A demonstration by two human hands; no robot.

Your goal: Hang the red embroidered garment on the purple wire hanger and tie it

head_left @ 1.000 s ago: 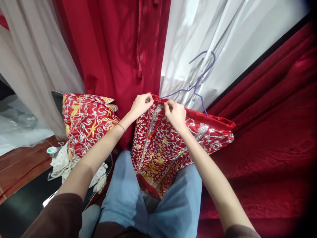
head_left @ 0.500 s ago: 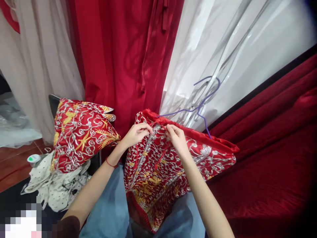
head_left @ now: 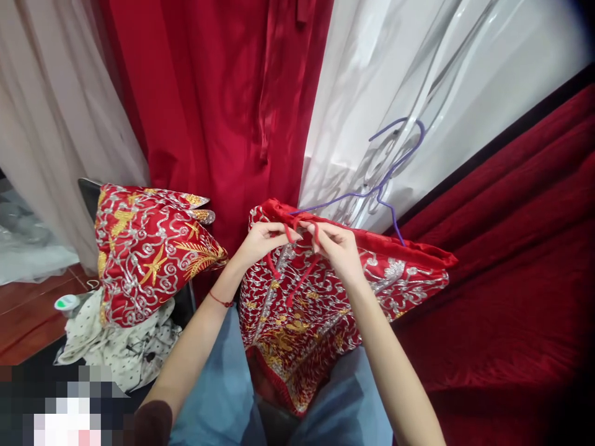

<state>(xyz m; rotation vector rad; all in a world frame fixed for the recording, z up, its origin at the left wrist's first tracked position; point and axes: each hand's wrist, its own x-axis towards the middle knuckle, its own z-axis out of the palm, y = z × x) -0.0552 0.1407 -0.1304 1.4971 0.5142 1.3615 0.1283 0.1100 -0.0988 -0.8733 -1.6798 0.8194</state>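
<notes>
Red cord (head_left: pixel 288 233) newly looped, pinched by left hand (head_left: pixel 264 241) and right hand (head_left: pixel 339 245), red drapery (head_left: pixel 218 93), tiled floor (head_left: pixel 28 319)

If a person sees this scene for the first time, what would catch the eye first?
Probably the red garment with silver and gold embroidery, center, where the left hand and right hand hold a red cord near its top. The purple hanger above it stands out against white fabric. At the left, a similarly embroidered red piece shows above spotted cloth.
</notes>
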